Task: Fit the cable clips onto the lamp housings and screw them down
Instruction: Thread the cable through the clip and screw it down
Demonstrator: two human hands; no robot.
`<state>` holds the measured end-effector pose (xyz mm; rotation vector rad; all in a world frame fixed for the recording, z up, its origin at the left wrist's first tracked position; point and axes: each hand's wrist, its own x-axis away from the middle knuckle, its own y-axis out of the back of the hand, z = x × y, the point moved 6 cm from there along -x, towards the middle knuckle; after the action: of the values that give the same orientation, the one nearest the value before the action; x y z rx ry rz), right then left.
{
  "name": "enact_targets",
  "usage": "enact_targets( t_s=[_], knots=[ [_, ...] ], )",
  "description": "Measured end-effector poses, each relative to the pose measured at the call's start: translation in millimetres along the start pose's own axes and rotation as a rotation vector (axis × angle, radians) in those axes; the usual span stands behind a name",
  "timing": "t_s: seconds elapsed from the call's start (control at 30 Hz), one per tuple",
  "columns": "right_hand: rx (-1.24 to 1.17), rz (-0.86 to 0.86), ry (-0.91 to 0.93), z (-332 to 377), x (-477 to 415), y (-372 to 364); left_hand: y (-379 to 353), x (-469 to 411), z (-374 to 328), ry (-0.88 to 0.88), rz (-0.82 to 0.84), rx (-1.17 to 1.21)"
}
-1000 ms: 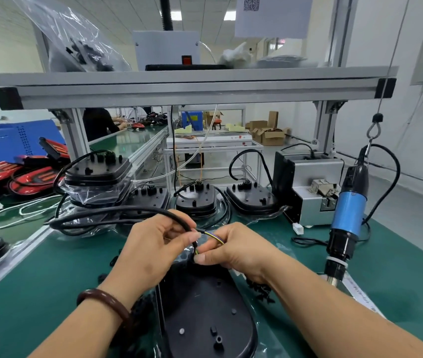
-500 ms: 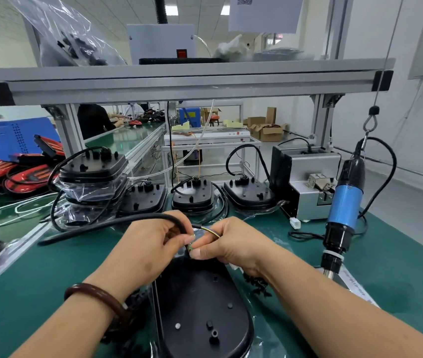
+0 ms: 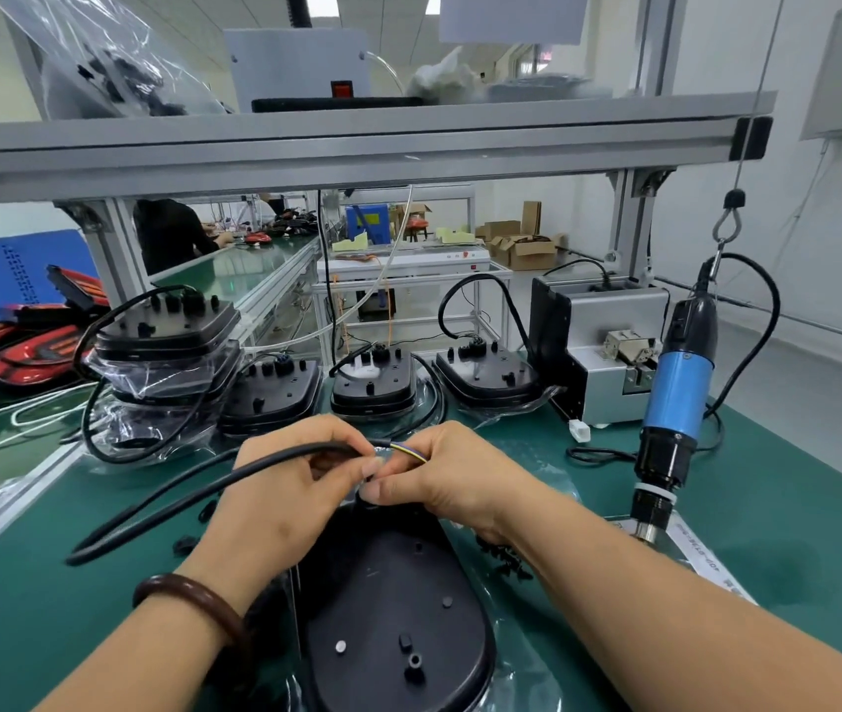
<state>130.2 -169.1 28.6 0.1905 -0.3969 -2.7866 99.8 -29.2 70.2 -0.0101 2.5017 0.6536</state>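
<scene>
A black lamp housing (image 3: 393,608) lies back-up on the green bench in front of me. Its black cable (image 3: 167,506) loops off to the left. My left hand (image 3: 285,485) pinches the cable near its stripped end, where coloured wires (image 3: 411,451) show. My right hand (image 3: 450,475) meets it fingertip to fingertip and pinches something small at the cable end; what it is stays hidden by the fingers. Small black clips (image 3: 504,555) lie scattered beside the housing, right and left.
A blue electric screwdriver (image 3: 676,398) hangs at the right, tip near the mat. A grey screw feeder (image 3: 599,352) stands behind it. Several black housings (image 3: 372,377), some bagged, line the back under an aluminium shelf frame (image 3: 357,141). Red lamps (image 3: 23,346) lie far left.
The cable's left loop has dropped lower onto the mat. Both hands stay together over the housing's far end, working at the cable end.
</scene>
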Motion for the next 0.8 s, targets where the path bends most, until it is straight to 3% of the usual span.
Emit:
enact_targets(
  t_s=[0.3, 0.57, 0.67, 0.73, 0.8],
  knots=[
    [0.016, -0.018, -0.026, -7.8, -4.5, 0.8, 1.0, -8.7, -8.2, 0.03, 0.176, -0.195],
    [-0.043, 0.027, -0.003, -6.8, -4.2, 0.1, -3.4, -5.2, -2.4, 0.051, 0.128, -0.252],
    [-0.048, 0.137, -0.031, -3.4, -1.2, -1.4, -6.7, -4.8, 1.4, 0.05, 0.141, -0.289],
    [-0.193, 0.191, -0.077, -2.5, 1.1, -0.2, -6.2, -3.5, 10.0, 0.098, 0.161, -0.203],
    [-0.395, 0.157, -0.118, -4.4, 0.2, 6.7, -4.6, -0.4, 19.4, 0.211, 0.185, 0.056]
  ],
)
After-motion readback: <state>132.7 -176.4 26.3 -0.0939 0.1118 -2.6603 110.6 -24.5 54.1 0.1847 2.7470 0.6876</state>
